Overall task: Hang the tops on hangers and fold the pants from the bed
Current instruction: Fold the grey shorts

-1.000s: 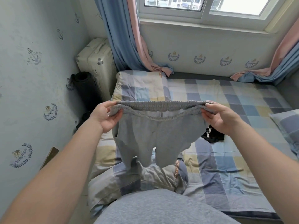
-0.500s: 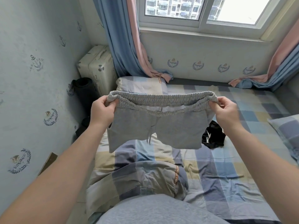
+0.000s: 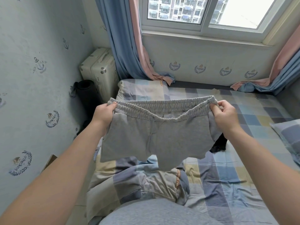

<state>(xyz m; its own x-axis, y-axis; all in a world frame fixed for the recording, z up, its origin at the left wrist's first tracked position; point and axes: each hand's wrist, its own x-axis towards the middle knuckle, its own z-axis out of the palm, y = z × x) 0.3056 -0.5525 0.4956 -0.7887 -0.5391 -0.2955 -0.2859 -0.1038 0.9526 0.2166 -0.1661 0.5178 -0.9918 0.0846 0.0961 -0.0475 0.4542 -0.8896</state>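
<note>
Grey shorts (image 3: 164,137) with an elastic waistband hang spread in the air above the bed (image 3: 240,159). My left hand (image 3: 103,113) grips the left end of the waistband. My right hand (image 3: 225,114) pinches the right end. The legs dangle free above a bunched checked duvet (image 3: 146,184). A black garment (image 3: 219,144) lies on the bed behind the shorts, partly hidden by them and by my right wrist.
A cream suitcase (image 3: 99,70) and a black roll (image 3: 84,90) stand in the corner left of the bed. Blue and pink curtains (image 3: 128,46) hang down to the mattress. A checked pillow (image 3: 290,138) lies at the right edge.
The shorts were lifted off the duvet and shaken out flat; both hands rose and moved apart. The leg ends now swing down again.
</note>
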